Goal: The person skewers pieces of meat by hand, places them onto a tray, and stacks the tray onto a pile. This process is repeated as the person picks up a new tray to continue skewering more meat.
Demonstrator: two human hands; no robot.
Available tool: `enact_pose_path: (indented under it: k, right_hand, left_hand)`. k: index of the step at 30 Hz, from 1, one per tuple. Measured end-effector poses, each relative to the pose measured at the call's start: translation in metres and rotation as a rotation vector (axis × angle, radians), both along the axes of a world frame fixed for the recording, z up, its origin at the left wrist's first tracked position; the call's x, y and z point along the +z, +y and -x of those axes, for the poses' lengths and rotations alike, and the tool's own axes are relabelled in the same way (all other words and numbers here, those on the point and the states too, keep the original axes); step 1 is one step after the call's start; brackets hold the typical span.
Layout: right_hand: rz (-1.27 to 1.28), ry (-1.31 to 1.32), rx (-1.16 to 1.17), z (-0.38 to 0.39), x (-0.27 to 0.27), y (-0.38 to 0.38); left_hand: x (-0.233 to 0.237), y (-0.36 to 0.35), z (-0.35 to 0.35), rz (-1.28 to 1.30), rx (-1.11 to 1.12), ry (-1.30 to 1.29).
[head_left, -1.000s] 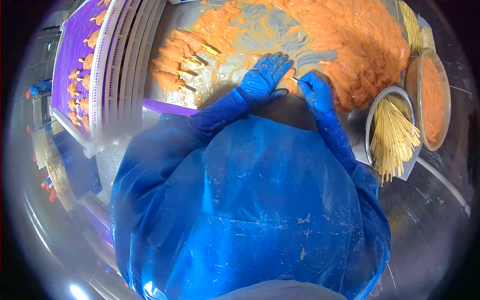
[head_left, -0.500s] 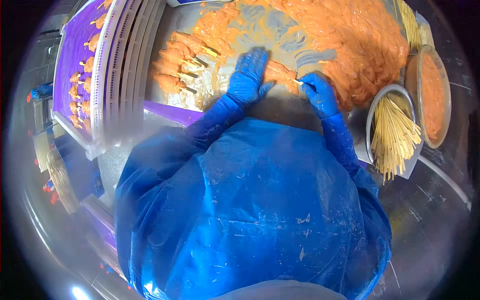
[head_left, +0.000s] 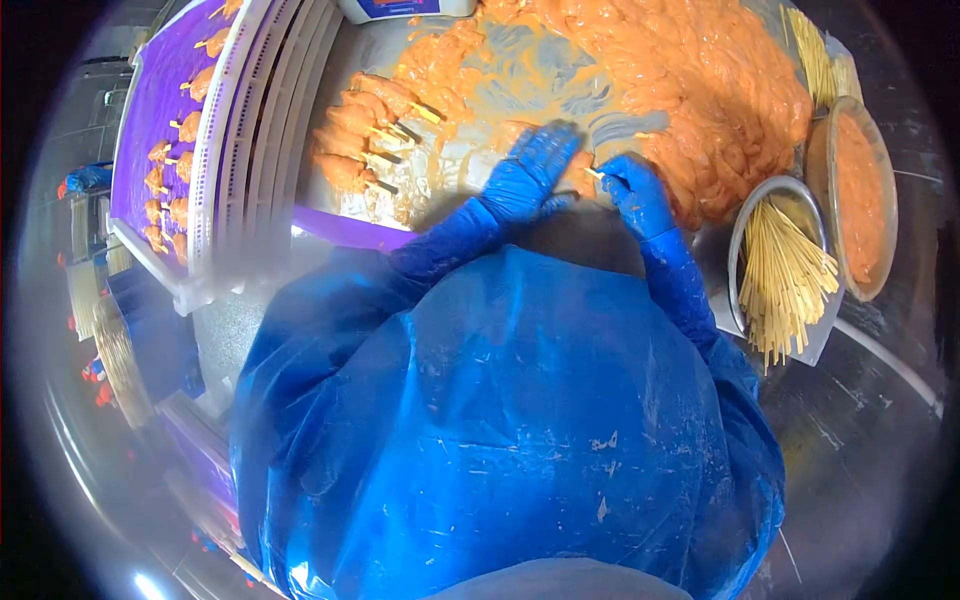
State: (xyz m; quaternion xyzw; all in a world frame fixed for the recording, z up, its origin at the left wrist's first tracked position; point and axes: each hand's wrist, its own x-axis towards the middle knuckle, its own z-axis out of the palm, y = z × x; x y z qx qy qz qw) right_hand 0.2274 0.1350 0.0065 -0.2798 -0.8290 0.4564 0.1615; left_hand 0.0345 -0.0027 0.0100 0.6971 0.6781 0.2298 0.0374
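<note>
My left hand (head_left: pixel 532 172), in a blue glove, lies flat with fingers stretched over a piece of orange marinated meat on the metal table, hiding most of it. A bit of that meat (head_left: pixel 581 176) shows between my hands. My right hand (head_left: pixel 636 192), gloved too, pinches a wooden skewer (head_left: pixel 595 174) whose pale end sticks out toward the left; the rest is hidden. Left of my hands lie several meat skewers (head_left: pixel 352 135) side by side, their stick ends pointing right. A big heap of loose marinated meat (head_left: pixel 710 90) spreads beyond my right hand.
Stacked white trays (head_left: pixel 205 150) with purple lining and finished skewers stand at the left. At the right are a metal container of wooden sticks (head_left: pixel 785 285), a bowl of orange meat (head_left: pixel 862 200) and another stick bundle (head_left: pixel 808 55). A white tub (head_left: pixel 405 8) sits at the back.
My left hand has slid right, over the meat piece that lay exposed between my hands. My right hand stays nearly in place, pinching the skewer.
</note>
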Motion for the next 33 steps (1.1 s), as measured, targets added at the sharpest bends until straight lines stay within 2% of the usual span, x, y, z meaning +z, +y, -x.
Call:
enact_pose_path:
  k: [2, 3, 6, 7, 8, 10, 11, 14, 16, 17, 19, 20, 22, 24, 26, 27, 29, 31, 32, 33]
  right_hand:
    - [0.076, 0.016, -0.019, 0.002, 0.002, 0.001]
    - [0.069, 0.019, -0.014, 0.002, 0.000, 0.002]
    - [-0.016, 0.046, 0.005, 0.000, -0.007, 0.006]
    - [0.041, 0.042, 0.002, 0.000, -0.009, 0.006]
    - [0.101, 0.035, -0.003, -0.001, -0.012, 0.006]
    - [0.096, 0.034, 0.002, -0.002, -0.010, 0.006]
    - [0.088, 0.029, 0.011, -0.001, -0.008, 0.007]
    - [0.146, -0.017, 0.006, -0.001, -0.017, 0.011]
    - [0.517, 0.032, -0.033, -0.004, -0.040, 0.024]
    - [0.507, 0.036, 0.006, 0.002, -0.034, 0.020]
    - [0.152, -0.006, 0.065, -0.005, -0.023, 0.017]
    - [0.139, -0.014, 0.051, -0.005, -0.022, 0.018]
    - [-0.016, -0.015, 0.059, -0.002, -0.041, 0.017]
    - [0.306, 0.111, -0.008, -0.004, -0.050, 0.019]
    - [-0.242, 0.085, -0.076, 0.002, -0.030, 0.002]
    - [-0.264, 0.061, -0.079, -0.003, -0.017, -0.003]
    - [-0.480, 0.050, -0.129, 0.009, -0.003, -0.024]
    - [-0.434, 0.048, -0.136, 0.009, -0.004, -0.026]
    - [-0.420, -0.021, -0.189, 0.011, -0.015, -0.021]
    - [-0.441, -0.040, -0.170, 0.011, -0.028, -0.013]
  left_hand:
    - [0.006, 0.006, -0.008, 0.083, -0.128, 0.123]
    - [0.007, 0.002, -0.009, 0.040, -0.153, -0.012]
    - [0.015, -0.019, -0.006, 0.119, -0.229, -0.107]
    - [0.014, -0.026, -0.002, 0.108, -0.126, -0.015]
    - [0.014, -0.029, 0.002, 0.107, -0.126, -0.010]
    - [0.019, -0.034, 0.004, 0.038, 0.165, -0.010]
    - [0.005, -0.034, 0.008, 0.021, 0.078, -0.013]
    - [-0.020, -0.022, 0.001, 0.006, 0.074, -0.077]
    - [0.009, -0.031, 0.000, -0.080, 0.127, -0.048]
    - [0.014, -0.033, -0.001, -0.086, 0.146, -0.092]
    - [0.004, -0.039, -0.002, -0.067, 0.131, -0.097]
    - [-0.002, -0.037, -0.006, -0.033, 0.084, -0.104]
    - [0.003, -0.052, -0.008, -0.135, 0.047, -0.182]
    - [0.005, -0.069, -0.009, -0.202, 0.056, -0.274]
    - [0.009, -0.082, -0.009, -0.168, 0.145, -0.242]
    - [0.011, -0.084, -0.005, -0.148, 0.158, -0.252]
    - [0.011, -0.083, -0.011, -0.170, 0.164, -0.227]
    - [-0.004, -0.086, -0.011, -0.161, 0.186, -0.077]
    - [-0.009, -0.084, -0.010, -0.250, 0.162, -0.151]
    - [-0.025, -0.080, -0.007, -0.202, 0.171, -0.158]
